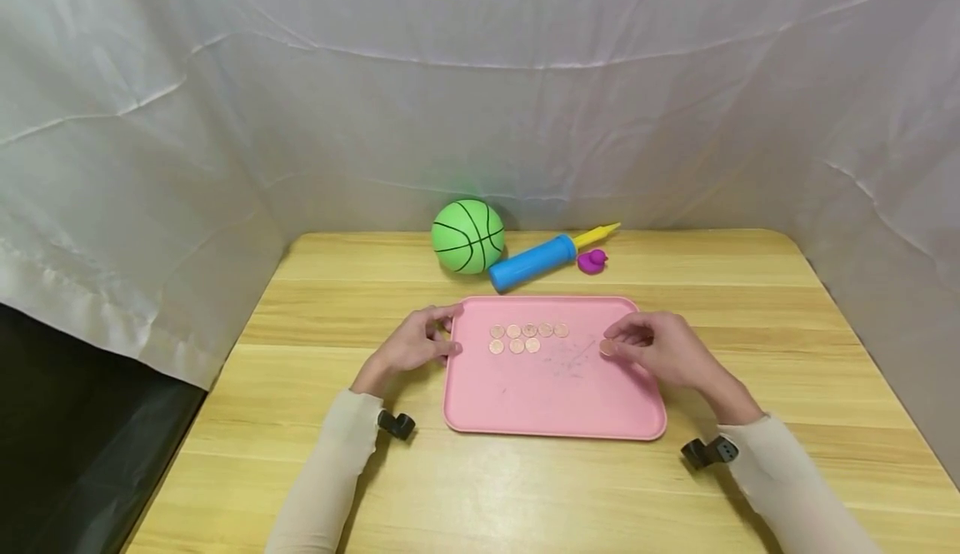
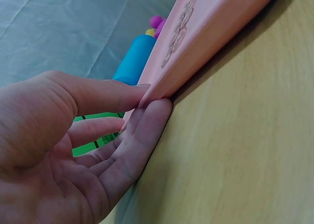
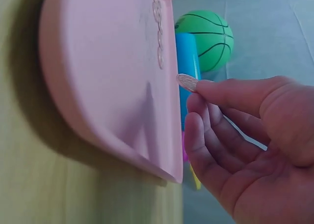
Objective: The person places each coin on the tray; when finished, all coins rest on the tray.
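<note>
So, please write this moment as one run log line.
left hand: grips pink tray edge | right hand: pinches coin above tray

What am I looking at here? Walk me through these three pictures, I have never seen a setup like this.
No machine here: a person works with two bare hands and wears three cameras. The wide picture comes from the head, looking down at a wooden table. The other two come from the wrists, so everything there looks tilted and close.

On the table lies a pink tray with two rows of coins. Behind it sit a green ball, a blue pump with a yellow tip, and a small purple thing.

The left hand pinches the tray's left edge; its wrist view shows thumb and fingers on the rim. The right hand pinches one single coin at its fingertips, above the tray's right part.
</note>
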Action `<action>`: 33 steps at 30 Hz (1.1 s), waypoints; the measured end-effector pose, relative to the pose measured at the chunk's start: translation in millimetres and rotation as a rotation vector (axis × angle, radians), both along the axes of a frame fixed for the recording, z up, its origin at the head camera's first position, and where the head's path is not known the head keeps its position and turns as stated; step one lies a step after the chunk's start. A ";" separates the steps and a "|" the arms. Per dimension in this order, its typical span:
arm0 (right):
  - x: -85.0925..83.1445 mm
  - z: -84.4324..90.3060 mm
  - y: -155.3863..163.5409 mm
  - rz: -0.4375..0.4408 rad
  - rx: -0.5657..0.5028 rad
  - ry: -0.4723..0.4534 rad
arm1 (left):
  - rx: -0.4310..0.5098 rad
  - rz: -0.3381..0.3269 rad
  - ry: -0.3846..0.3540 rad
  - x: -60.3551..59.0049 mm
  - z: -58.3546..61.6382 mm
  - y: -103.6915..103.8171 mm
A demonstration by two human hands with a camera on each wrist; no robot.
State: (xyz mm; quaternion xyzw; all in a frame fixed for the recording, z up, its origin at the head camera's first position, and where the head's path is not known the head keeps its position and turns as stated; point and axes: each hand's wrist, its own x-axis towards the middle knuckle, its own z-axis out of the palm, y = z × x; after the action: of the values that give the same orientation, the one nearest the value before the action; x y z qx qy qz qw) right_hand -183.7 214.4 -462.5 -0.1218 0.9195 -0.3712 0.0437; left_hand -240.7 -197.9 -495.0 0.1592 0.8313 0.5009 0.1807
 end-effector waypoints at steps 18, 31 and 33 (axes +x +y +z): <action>-21.5 -8.3 -25.4 -0.052 -0.098 -0.078 | 0.004 -0.007 -0.006 -1.0 -0.2 0.5; -25.5 -12.6 -58.4 -0.040 -0.143 -0.125 | 0.015 0.006 -0.014 0.3 0.2 0.0; -26.3 -10.9 -62.0 -0.041 -0.119 -0.112 | 0.021 0.010 -0.015 0.2 0.7 0.4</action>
State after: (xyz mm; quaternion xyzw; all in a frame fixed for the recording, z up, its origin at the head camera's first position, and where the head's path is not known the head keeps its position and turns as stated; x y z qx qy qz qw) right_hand -210.0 152.5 -473.3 -0.0843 0.8942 -0.4323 0.0802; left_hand -240.5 -197.5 -494.3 0.1533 0.8254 0.5117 0.1826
